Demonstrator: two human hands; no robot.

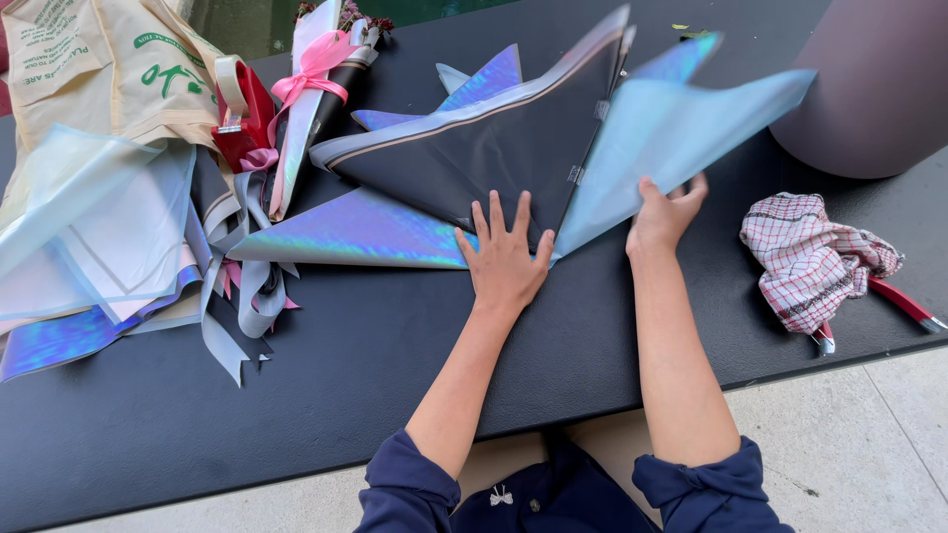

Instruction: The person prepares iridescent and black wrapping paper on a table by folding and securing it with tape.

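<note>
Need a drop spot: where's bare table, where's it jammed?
Free: the black table along the near edge, between ribbons and left hand; a narrower strip between right hand and checked cloth. Crowded: far left, with bags and stacked wrapping sheets.

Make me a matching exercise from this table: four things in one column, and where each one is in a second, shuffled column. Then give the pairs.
Things:
1. left hand
2. right hand
3. checked cloth
4. pink ribbon bow

Places:
A. at the table's right side, lying over red-handled cutters
B. pressed flat, fingers spread, on the dark wrapping sheet
C. tied around a wrapped bundle at the back left
D. gripping the edge of the pale blue sheet

Pairs: 1-B, 2-D, 3-A, 4-C
</note>
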